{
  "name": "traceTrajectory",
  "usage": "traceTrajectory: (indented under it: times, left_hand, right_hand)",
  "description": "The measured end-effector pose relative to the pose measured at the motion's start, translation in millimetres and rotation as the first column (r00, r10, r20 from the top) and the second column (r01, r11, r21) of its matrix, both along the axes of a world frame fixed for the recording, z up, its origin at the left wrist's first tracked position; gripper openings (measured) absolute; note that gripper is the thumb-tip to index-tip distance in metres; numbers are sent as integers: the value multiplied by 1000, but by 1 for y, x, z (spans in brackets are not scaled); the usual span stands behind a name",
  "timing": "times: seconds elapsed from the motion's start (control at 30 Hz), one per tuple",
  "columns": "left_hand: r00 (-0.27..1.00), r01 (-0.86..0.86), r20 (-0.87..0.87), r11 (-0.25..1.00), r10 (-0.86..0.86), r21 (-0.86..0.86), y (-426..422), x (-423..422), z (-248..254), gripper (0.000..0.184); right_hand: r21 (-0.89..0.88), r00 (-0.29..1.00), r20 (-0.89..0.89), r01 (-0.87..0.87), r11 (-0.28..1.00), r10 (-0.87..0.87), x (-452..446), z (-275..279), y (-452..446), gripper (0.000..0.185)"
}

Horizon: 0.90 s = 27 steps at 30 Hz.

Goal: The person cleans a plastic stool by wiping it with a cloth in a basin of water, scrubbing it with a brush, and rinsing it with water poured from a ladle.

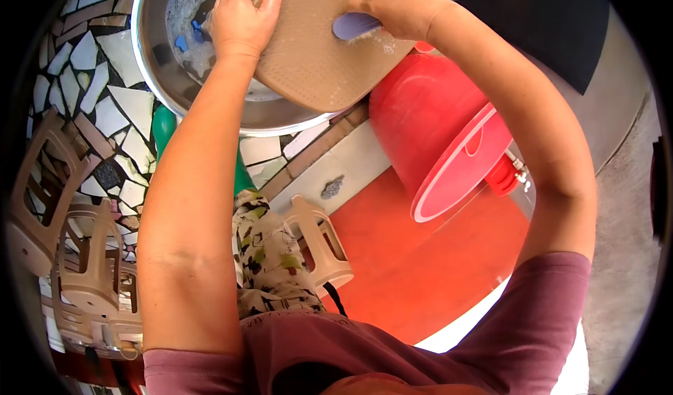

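Observation:
A brown board with rounded corners and a dotted surface [315,65] lies tilted over a round metal basin [270,118]; it looks like a plastic stool seat, but its underside is hidden. My left hand [242,20] grips its left edge, thumb on the upper face. In my right hand [406,6] is a blue-purple brush [356,25], resting on the board; a holed handle end sticks out beyond my fingers and any bristles are hidden. Suds [200,58] float in the basin, with small blue pieces [196,32] among them.
A red plastic tub [427,107] lies tipped to the right of the basin, near a red tap fitting [505,174]. Brown plastic stools [87,269] stand at the left, another stool [319,244] by my leg. Broken-tile paving [109,118] and a red surface [420,269] lie below.

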<state>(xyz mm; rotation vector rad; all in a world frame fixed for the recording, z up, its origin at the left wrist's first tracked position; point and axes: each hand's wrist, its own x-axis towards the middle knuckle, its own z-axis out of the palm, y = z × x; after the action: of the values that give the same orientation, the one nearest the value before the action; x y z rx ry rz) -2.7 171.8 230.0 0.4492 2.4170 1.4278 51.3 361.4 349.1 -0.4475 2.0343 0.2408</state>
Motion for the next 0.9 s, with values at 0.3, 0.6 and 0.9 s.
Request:
traceTrajectory:
  times: [0.3, 0.6, 0.9]
  left_hand:
    - [997, 22, -74, 999, -25, -42, 1, 2, 1, 36]
    - [997, 57, -50, 992, -63, -112, 0, 7, -6, 47]
    - [999, 28, -22, 992, -31, -120, 3, 13, -10, 53]
  right_hand:
    - [245, 970, 114, 181, 952, -214, 2, 12, -14, 55]
    - [277, 930, 48, 338, 900, -365, 3, -31, -35, 40]
    - [324, 961, 251, 31, 945, -118, -16, 6, -26, 39]
